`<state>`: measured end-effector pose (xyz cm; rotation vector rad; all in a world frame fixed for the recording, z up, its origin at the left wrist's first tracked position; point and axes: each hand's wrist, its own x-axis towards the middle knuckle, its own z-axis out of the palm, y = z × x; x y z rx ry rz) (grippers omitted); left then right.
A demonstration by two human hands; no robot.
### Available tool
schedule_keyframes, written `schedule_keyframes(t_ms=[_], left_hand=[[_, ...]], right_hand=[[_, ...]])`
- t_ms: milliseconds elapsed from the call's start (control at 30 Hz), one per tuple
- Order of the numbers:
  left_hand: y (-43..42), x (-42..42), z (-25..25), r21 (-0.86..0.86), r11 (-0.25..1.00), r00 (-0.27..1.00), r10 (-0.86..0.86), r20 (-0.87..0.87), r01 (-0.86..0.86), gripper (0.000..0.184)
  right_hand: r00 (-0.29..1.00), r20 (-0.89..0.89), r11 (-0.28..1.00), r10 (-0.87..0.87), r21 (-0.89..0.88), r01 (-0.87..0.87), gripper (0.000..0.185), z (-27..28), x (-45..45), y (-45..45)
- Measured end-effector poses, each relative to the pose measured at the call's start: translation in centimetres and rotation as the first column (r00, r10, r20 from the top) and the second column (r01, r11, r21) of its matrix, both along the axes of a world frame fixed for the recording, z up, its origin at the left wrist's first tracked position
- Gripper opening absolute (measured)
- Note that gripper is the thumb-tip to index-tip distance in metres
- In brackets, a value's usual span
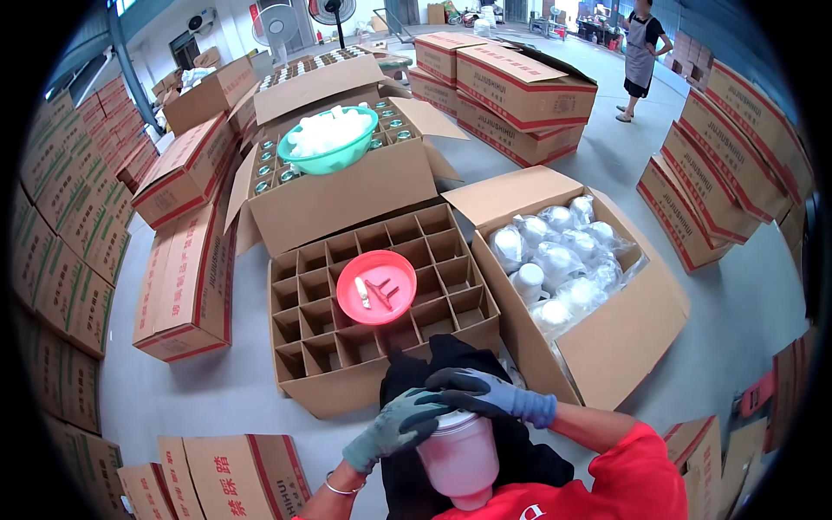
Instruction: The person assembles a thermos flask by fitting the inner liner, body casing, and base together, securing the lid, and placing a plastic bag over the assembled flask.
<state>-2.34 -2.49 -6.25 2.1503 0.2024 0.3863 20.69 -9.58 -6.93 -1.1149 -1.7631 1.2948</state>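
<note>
One jar [459, 459], beneath both hands' fingers [449, 381]

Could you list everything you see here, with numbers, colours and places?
container: one, pinkish, at the lap
divided carton: one, brown, before the lap
bowl: one, red, on the divided carton
small items: several, pale and reddish, in the bowl
jar carton: one, brown, beyond
basin: one, green, on the jar carton
white pieces: many, white, in the basin
right carton: one, brown, right
bagged containers: several, white, in the right carton
closed cartons: many, brown, left and right
fans: two, pale and dark, back
person: one, grey apron, back right
left hand: one, greenish glove, on the container
right hand: one, bluish glove, on the container
</note>
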Motion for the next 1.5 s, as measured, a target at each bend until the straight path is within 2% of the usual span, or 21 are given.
schedule_keyframes(t_ms=[100,167,233,267,333,367,400,467,533,700,767,833,900,967,1067,1133,1167,1200,1267,1400,1500], left_hand=[[-3.0,0.7,2.4,0.137,0.972,0.964,0.212,-0.16,-0.191,0.045],[-6.1,2.3,5.3,0.294,0.886,0.895,0.416,-0.162,-0.359,0.041],[-6.1,2.6,4.4,0.277,0.893,0.912,0.396,-0.108,-0.355,0.04],[-5.8,2.7,4.0,0.269,0.897,0.921,0.382,-0.077,-0.349,0.039],[-4.7,1.6,2.6,0.116,0.943,0.951,0.31,0.023,-0.31,0.04],[-4.5,1.5,1.0,-0.107,0.934,0.935,0.348,0.063,-0.34,0.043],[-4.6,1.0,-0.3,-0.329,0.875,0.912,0.401,0.081,-0.356,0.045],[-3.7,0.7,0.6,-0.089,0.953,0.949,0.298,0.108,-0.289,0.069],[-3.3,0.5,0.1,-0.19,0.944,0.956,0.285,0.062,-0.269,0.094],[-3.0,-0.2,2.9,0.069,0.962,0.965,0.261,0.036,-0.263,0.105],[-2.5,-0.5,2.4,0.081,0.952,0.954,0.289,0.076,-0.295,0.103],[-1.9,-0.5,2.1,0.009,0.935,0.931,0.351,0.101,-0.354,0.1],[-1.2,-0.3,2.4,-0.026,0.908,0.891,0.415,0.181,-0.418,0.088],[-1.2,0.4,3.4,-0.381,0.802,0.794,0.564,0.226,-0.461,0.079],[-1.6,3.0,6.0,-0.627,0.64,0.622,0.724,0.298,-0.444,0.064],[-1.7,3.8,7.9,-0.348,0.803,0.656,0.596,0.463,-0.483,0.067],[-1.6,3.9,7.6,-0.451,0.81,0.68,0.571,0.459,-0.376,0.073],[-1.6,4.2,7.1,-0.519,0.784,0.668,0.59,0.454,-0.34,0.081],[-1.1,3.5,7.1,0.167,0.851,0.824,0.404,0.398,-0.498,0.087],[-0.9,4.2,6.6,0.354,0.725,0.803,0.487,0.343,-0.59,0.092],[-0.9,4.7,7.4,0.514,0.663,0.834,0.491,0.251,-0.545,0.079]], right_hand=[[0.97,-0.138,0.978,0.2,-0.03,-0.206,0.038,-1.8,0.2,1.4],[0.954,0.061,0.876,0.294,0.381,-0.295,0.041,-3.5,0.5,2.8],[0.954,0.135,0.895,0.266,0.333,-0.296,0.04,-4.4,1.2,2.1],[0.969,0.018,0.955,0.245,0.167,-0.244,0.038,-2.8,1.0,1.0],[0.976,0.136,0.941,0.169,0.274,-0.201,0.039,-2.9,1.4,-0.4],[0.989,0.104,0.991,0.104,0.079,-0.112,0.043,-1.6,1.4,-1.3],[0.995,0.096,0.994,0.026,0.099,-0.036,0.045,-0.3,1.5,-2.1],[0.994,0.054,0.991,-0.095,0.102,0.089,0.051,1.0,1.8,-3.4],[0.965,-0.027,0.922,-0.26,0.29,0.256,0.054,-0.7,1.3,-3.6],[0.939,0.001,0.896,-0.344,0.299,0.328,0.055,3.4,-0.7,-3.2],[0.918,-0.149,0.91,-0.366,0.149,0.387,0.051,3.7,-1.2,-2.3],[0.879,-0.314,0.933,-0.358,-0.085,0.35,0.062,4.0,-1.0,-1.5],[0.976,-0.073,0.94,-0.206,0.26,0.218,0.075,5.5,-0.2,-0.3],[0.975,0.208,0.879,-0.082,0.476,-0.028,0.098,6.6,0.4,0.7],[0.998,0.061,0.941,-0.023,0.339,0.001,0.105,6.6,-1.0,0.3],[0.958,-0.237,0.987,-0.163,-0.033,0.16,0.105,7.2,-1.7,-0.4],[0.945,-0.256,0.975,-0.204,-0.137,0.174,0.103,4.5,0.1,-0.5],[0.825,-0.503,0.956,-0.258,-0.254,0.145,0.098,4.4,0.4,-1.0],[0.572,-0.773,0.957,-0.276,-0.277,0.088,0.097,6.0,-0.4,-1.2],[0.58,-0.696,0.887,-0.424,-0.447,0.111,0.103,5.8,0.2,-1.1],[0.54,-0.701,0.863,-0.465,-0.496,0.099,0.096,5.2,-0.2,-1.0]])
